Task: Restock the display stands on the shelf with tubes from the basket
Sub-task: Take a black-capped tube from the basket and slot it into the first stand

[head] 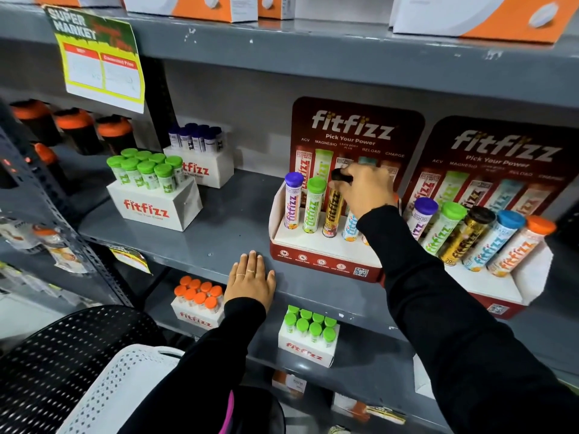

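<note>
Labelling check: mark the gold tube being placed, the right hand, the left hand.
gold tube [332, 211], head view, on its label.
right hand [365, 189], head view, back of hand.
left hand [250, 281], head view, back of hand.

Off-task stock I can see around the shelving

On my left, a yellow price sign [99, 57] headed "Super Market" hangs from the upper shelf edge, with black shaker bottles [75, 128] wearing orange lids lined up below it. White and orange cartons [482, 15] sit along the top level — their print is too cropped for me to read. A smaller yellow tag [131, 256] hangs tilted under the middle shelf's edge, and a black perforated chair back [56, 355] fills my lower left corner.
</note>
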Motion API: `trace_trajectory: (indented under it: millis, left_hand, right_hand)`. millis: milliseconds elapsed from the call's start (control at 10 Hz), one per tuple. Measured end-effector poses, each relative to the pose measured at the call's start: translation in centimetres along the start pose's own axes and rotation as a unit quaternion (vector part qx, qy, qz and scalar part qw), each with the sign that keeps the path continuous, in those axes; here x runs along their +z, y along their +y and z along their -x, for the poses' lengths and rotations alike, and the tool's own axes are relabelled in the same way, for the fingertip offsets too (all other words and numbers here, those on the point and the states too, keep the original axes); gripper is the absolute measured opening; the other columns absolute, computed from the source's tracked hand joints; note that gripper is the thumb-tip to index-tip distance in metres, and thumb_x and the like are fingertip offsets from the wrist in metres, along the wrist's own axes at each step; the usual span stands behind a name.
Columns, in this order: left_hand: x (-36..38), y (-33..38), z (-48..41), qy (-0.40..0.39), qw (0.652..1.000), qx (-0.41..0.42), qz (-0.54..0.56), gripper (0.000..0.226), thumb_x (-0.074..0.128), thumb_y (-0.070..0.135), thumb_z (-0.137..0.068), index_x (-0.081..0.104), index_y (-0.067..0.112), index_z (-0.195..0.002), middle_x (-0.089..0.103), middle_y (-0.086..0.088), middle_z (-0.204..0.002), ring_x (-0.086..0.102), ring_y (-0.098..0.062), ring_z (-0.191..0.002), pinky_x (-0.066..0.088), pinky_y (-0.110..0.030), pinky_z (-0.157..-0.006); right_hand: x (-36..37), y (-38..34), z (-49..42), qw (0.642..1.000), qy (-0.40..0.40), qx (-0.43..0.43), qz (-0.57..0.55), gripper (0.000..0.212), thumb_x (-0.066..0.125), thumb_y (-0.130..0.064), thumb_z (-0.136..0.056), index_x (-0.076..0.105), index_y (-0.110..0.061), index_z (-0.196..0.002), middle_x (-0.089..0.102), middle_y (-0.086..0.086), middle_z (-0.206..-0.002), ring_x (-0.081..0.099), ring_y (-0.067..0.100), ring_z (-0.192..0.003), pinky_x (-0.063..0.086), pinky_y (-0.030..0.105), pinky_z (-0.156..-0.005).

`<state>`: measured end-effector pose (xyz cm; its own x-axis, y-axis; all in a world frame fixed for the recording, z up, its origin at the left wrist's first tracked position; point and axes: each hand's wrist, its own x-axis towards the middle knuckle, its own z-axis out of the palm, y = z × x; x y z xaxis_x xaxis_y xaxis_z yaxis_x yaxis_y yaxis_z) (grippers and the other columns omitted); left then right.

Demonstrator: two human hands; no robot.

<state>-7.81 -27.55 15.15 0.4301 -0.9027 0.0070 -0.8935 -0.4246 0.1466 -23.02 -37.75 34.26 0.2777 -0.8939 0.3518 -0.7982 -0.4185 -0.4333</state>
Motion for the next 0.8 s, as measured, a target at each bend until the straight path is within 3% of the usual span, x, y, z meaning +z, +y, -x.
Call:
trace_trajectory:
  millis: [200,400,700,800]
  left_hand:
    - [0.0,0.1,0.0,-0.004,1.0,-0.003,-0.004,0.056,0.012,0.04,-0.097,0.007,0.01,-0.144,0.005,-0.006,-0.156,0.001,-0.02,-0.143,0.0,-0.034,-0.116]
    - [0.0,0.1,0.0,-0.009,1.0,-0.005,-0.007,0.056,0.012,0.04,-0.097,0.007,0.011,-0.144,0.004,-0.005,-0.156,0.0,-0.02,-0.143,-0.001,-0.033,-0.116]
    - [-0.3,0.1,0.2,-0.023,1.0,0.003,-0.005,0.057,0.012,0.04,-0.097,0.008,0.01,-0.144,0.005,-0.006,-0.156,0.001,-0.02,-0.143,0.001,-0.034,-0.117]
    - [-1.0,0.1,0.1,-0.007,1.0,-0.001,0.011,0.057,0.016,0.04,-0.096,0.014,0.009,-0.144,0.011,-0.007,-0.155,0.006,-0.021,-0.142,0.005,-0.034,-0.117]
  right_hand:
    - [0.7,1.0,-0.5,0.997,-0.035,-0.027,0.06,0.026,0.063,-0.015,-0.09,0.067,-0.008,-0.115,0.068,0.022,-0.109,0.065,0.036,-0.097,0.057,0.04,-0.087]
    - [0.8,1.7,-1.0,0.993,-0.025,-0.061,0.1,0.028,0.069,-0.022,-0.085,0.071,-0.009,-0.11,0.068,0.013,-0.117,0.05,0.033,-0.118,0.041,0.034,-0.1]
    - [0.6,1.4,1.0,0.995,0.009,-0.06,0.08,0.035,0.055,-0.026,-0.094,0.062,-0.008,-0.122,0.046,0.01,-0.142,0.033,0.033,-0.13,0.031,0.037,-0.108]
    - [-0.3,1.0,3.4,0.989,0.031,-0.12,0.076,0.032,0.053,-0.021,-0.096,0.064,-0.003,-0.119,0.053,0.014,-0.136,0.039,0.033,-0.128,0.032,0.04,-0.107]
